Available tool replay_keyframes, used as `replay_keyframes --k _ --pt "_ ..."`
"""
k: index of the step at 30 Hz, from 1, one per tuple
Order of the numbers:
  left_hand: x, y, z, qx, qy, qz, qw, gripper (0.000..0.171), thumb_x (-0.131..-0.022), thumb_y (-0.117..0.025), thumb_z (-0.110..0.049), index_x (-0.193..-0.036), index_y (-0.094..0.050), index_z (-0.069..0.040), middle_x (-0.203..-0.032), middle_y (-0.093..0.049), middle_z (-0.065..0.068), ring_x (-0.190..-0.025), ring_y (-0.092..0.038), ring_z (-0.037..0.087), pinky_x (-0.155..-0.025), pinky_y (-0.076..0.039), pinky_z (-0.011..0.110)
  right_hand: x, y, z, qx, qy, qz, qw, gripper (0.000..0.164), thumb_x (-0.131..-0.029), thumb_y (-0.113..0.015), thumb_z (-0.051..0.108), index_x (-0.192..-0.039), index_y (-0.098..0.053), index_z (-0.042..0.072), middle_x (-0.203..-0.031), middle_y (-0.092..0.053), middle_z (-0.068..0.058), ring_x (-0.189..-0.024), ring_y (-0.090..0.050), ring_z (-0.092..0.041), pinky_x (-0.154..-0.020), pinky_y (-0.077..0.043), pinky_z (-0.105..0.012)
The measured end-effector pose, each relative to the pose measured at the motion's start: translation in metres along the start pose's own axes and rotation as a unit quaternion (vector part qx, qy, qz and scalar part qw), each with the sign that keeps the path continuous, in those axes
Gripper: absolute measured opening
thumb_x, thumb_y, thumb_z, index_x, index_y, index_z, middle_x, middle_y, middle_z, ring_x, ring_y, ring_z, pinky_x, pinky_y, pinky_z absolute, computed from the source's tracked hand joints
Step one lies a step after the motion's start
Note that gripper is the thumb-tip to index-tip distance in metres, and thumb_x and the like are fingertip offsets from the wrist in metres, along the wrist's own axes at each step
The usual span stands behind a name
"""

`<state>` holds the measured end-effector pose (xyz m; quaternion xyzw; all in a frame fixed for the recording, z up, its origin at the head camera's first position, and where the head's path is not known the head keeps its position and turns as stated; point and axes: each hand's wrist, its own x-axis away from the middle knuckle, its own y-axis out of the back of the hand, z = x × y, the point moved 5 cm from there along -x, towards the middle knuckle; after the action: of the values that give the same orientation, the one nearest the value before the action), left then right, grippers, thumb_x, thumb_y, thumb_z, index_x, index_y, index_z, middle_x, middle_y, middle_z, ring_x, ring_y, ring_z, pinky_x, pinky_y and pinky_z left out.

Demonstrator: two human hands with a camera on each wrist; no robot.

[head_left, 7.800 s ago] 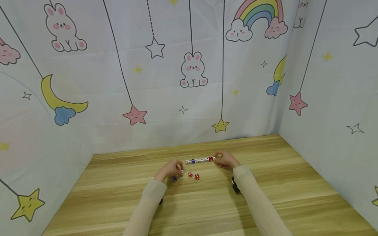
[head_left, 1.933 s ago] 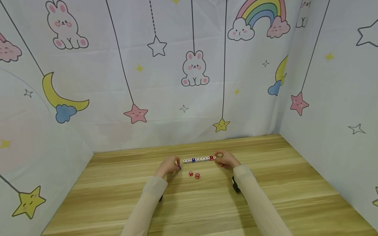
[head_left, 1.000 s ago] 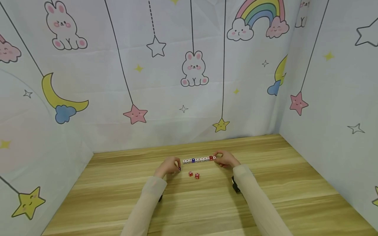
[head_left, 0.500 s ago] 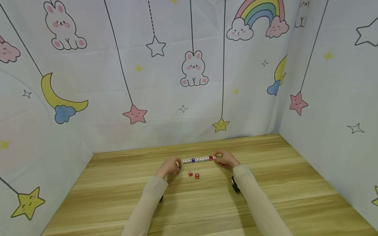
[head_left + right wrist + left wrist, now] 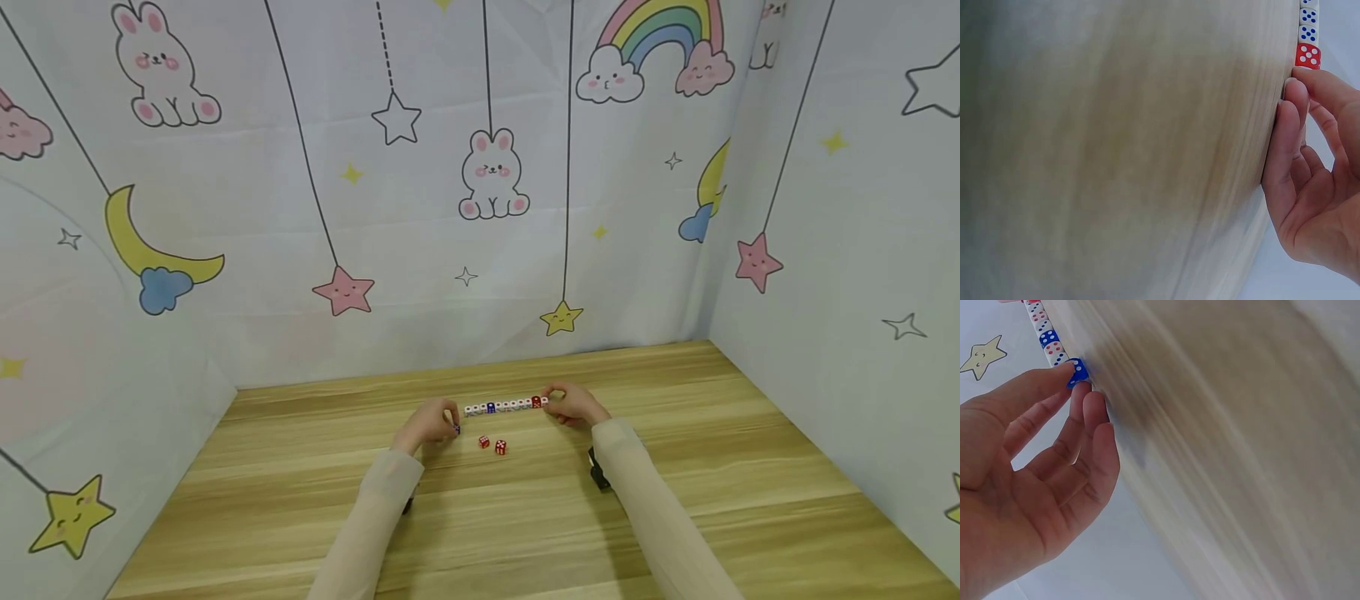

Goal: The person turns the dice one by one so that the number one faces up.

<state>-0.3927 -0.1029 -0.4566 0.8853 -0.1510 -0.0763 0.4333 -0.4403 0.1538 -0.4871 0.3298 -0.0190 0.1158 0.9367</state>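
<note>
My left hand (image 5: 431,422) pinches a blue die (image 5: 1077,373) between thumb and fingertips, just off the left end of a row of dice (image 5: 513,406). The row is mostly white, with one blue die (image 5: 491,407) and one red die (image 5: 1308,56) in it. At the row's right end my right hand (image 5: 572,405) holds the white end die (image 5: 545,402) with thumb and fingers. That end die is hidden behind the fingers in the right wrist view. Two loose red dice, a left one (image 5: 483,442) and a right one (image 5: 501,447), lie in front of the row.
The dice rest on a wood-grain table (image 5: 510,533). White cloth walls (image 5: 420,233) printed with rabbits and stars stand behind and at both sides, the back one a short way beyond the row.
Since the earliest frame, a white die from my left hand has joined the row's left end, and that hand has picked up the blue die. Lately the blue die shifts slightly in its fingers.
</note>
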Motion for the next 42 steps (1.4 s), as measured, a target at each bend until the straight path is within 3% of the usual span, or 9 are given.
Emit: replay_keyframes --k 3,10,21,34,37,42 --pt "0.001 0.001 0.0 0.012 0.009 0.006 0.9999 0.01 -0.076 -0.063 0.002 -0.085 -0.06 0.001 -0.072 -0.06 0.011 -0.047 -0.04 0.011 -0.042 -0.034 0.021 0.0 0.0 0.0 0.0 0.0 0.0 1.0 0.023 -0.084 -0.06 0.017 -0.106 -0.058 0.014 -0.054 -0.047 0.001 -0.045 -0.043 -0.009 -0.041 -0.037 -0.019" --pt "0.002 0.0 -0.002 -0.008 -0.007 0.01 0.9999 0.007 -0.081 -0.06 -0.001 -0.087 -0.061 0.001 -0.073 -0.061 0.012 -0.048 -0.043 0.012 -0.043 -0.038 0.022 0.001 0.001 0.0 -0.003 0.001 0.002 1.0 0.021 -0.084 -0.06 0.017 -0.105 -0.058 0.015 -0.054 -0.048 0.0 -0.045 -0.043 -0.009 -0.041 -0.037 -0.019" --pt "-0.001 -0.001 0.001 0.002 0.007 0.015 0.9999 0.007 -0.078 -0.063 -0.001 -0.085 -0.061 -0.001 -0.068 -0.059 0.009 -0.047 -0.042 0.012 -0.043 -0.037 0.022 -0.002 0.001 -0.003 0.002 -0.002 0.002 1.0 0.022 -0.084 -0.059 0.018 -0.106 -0.058 0.016 -0.055 -0.049 0.001 -0.046 -0.044 -0.009 -0.041 -0.038 -0.02" --pt "-0.003 -0.004 0.004 0.011 0.003 0.018 0.9998 0.01 -0.076 -0.064 0.002 -0.085 -0.061 0.0 -0.067 -0.059 0.01 -0.044 -0.038 0.01 -0.042 -0.035 0.021 -0.002 0.002 -0.002 0.013 -0.002 -0.001 1.0 0.023 -0.085 -0.06 0.018 -0.107 -0.058 0.017 -0.057 -0.051 0.001 -0.048 -0.046 -0.009 -0.043 -0.039 -0.02" --pt "-0.004 -0.003 0.006 0.018 0.015 0.02 0.9995 0.009 -0.077 -0.062 0.002 -0.085 -0.061 -0.001 -0.066 -0.058 0.01 -0.045 -0.039 0.01 -0.042 -0.034 0.021 -0.002 0.001 -0.002 0.014 0.001 -0.001 1.0 0.023 -0.085 -0.06 0.018 -0.107 -0.058 0.016 -0.057 -0.051 0.001 -0.048 -0.046 -0.009 -0.043 -0.039 -0.02" --pt "-0.008 0.002 0.009 0.008 0.021 -0.01 0.9997 0.012 -0.072 -0.056 0.004 -0.079 -0.058 -0.006 -0.058 -0.05 0.005 -0.046 -0.039 0.012 -0.041 -0.032 0.025 -0.001 0.002 -0.001 0.012 0.0 0.0 1.0 0.022 -0.085 -0.059 0.018 -0.106 -0.058 0.016 -0.056 -0.05 0.001 -0.047 -0.045 -0.009 -0.042 -0.038 -0.02"
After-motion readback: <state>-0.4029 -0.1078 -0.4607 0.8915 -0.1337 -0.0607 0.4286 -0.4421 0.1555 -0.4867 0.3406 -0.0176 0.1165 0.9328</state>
